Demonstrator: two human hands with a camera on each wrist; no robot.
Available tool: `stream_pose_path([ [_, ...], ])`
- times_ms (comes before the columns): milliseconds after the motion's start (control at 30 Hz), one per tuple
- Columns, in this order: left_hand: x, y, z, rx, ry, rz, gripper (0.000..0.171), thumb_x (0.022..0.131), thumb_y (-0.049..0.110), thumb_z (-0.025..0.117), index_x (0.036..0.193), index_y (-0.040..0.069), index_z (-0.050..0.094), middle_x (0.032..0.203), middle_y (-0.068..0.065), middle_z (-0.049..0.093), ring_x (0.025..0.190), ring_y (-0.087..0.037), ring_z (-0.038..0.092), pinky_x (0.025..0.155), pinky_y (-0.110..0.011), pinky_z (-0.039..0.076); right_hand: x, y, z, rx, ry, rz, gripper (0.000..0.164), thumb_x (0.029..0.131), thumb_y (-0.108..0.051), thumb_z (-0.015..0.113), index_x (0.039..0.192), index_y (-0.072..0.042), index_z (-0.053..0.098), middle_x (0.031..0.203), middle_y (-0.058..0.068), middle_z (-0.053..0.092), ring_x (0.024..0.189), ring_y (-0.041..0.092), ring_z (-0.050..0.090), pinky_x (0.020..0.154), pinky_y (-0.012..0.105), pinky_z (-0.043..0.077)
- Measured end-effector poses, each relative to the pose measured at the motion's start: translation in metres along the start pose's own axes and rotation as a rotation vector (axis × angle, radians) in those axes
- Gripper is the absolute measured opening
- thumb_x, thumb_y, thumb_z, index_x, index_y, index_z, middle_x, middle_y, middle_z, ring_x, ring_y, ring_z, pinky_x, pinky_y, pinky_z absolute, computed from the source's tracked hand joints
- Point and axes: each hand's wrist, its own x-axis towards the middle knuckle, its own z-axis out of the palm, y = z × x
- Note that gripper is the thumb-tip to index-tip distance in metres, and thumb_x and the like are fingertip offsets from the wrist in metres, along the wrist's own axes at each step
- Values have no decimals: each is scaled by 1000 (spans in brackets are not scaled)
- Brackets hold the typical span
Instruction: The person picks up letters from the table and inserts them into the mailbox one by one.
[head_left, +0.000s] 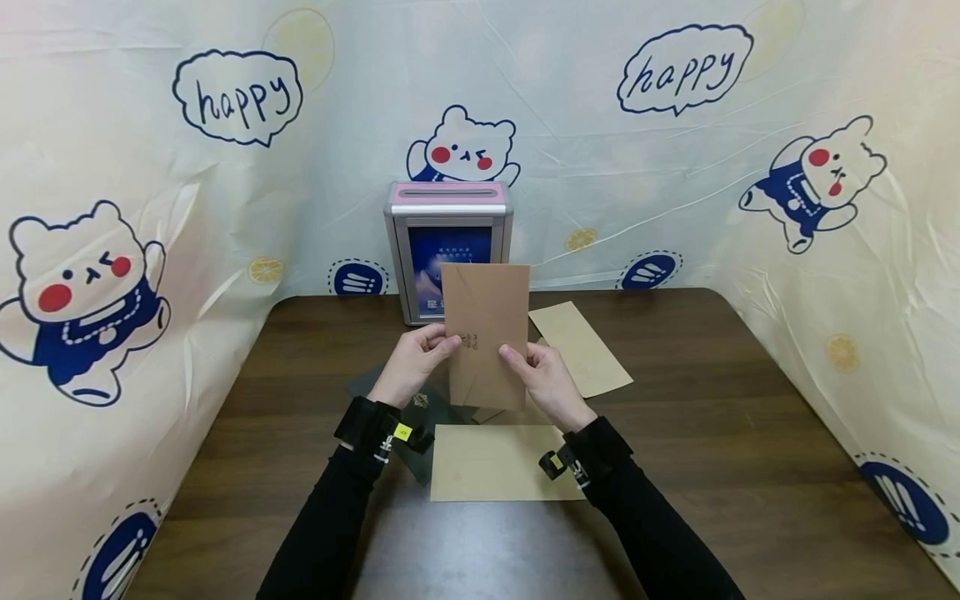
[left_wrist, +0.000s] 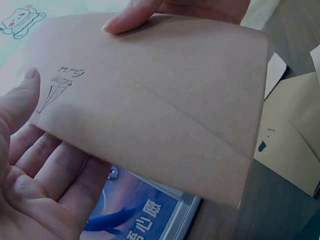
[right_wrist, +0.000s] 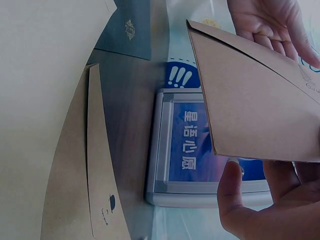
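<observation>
A brown kraft envelope point(head_left: 487, 300) is held upright above the table by both hands, one at each side edge. The left hand point(head_left: 416, 358) pinches its left edge, thumb in front and fingers behind. On the right edge, the right hand point(head_left: 553, 383) grips with its thumb on the front face. Small dark print and a diagonal flap line show on the envelope point(left_wrist: 150, 100) in the left wrist view. Behind it stands a silver-framed box point(head_left: 397, 267) with a slotted pink top and blue front panel, partly covered by the envelope.
On the wooden table point(head_left: 720, 433) lie a pale envelope point(head_left: 487, 467) in front, another tan envelope point(head_left: 588, 354) at back right, and a dark green envelope point(head_left: 416, 454) under the left wrist. A printed cloth point(head_left: 570, 167) surrounds the table's back and sides.
</observation>
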Motion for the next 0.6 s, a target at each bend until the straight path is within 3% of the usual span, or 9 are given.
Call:
stream_pose_path([
  [200,-1,3,2,-11,4,6,48,102,37,62,139,7,61,134,-18,69,131,-34,63,119,-58,40,2,-1,1,6,-24,-20,39,106,-31,58,123,3,69,119,22,75,96,9,74,86,25,57],
  [333,-3,4,3,-4,24,16,45,102,37,63,134,6,65,129,-17,72,127,-33,66,117,-57,43,2,1,0,-11,-54,-19,40,107,-30,56,126,3,68,122,22,73,104,15,74,92,26,56],
  [500,-7,4,3,10,42,11,45,100,40,65,132,9,68,128,-13,73,124,-30,68,114,-57,45,3,6,-2,-40,-75,-28,39,108,-29,54,130,1,66,128,21,72,119,25,70,106,36,52],
  [600,-7,4,2,10,53,4,46,98,43,66,132,12,69,129,-10,73,125,-29,68,113,-57,46,6,6,-4,-73,-44,-46,36,106,-27,57,129,-2,67,122,20,74,111,19,71,102,41,54],
])
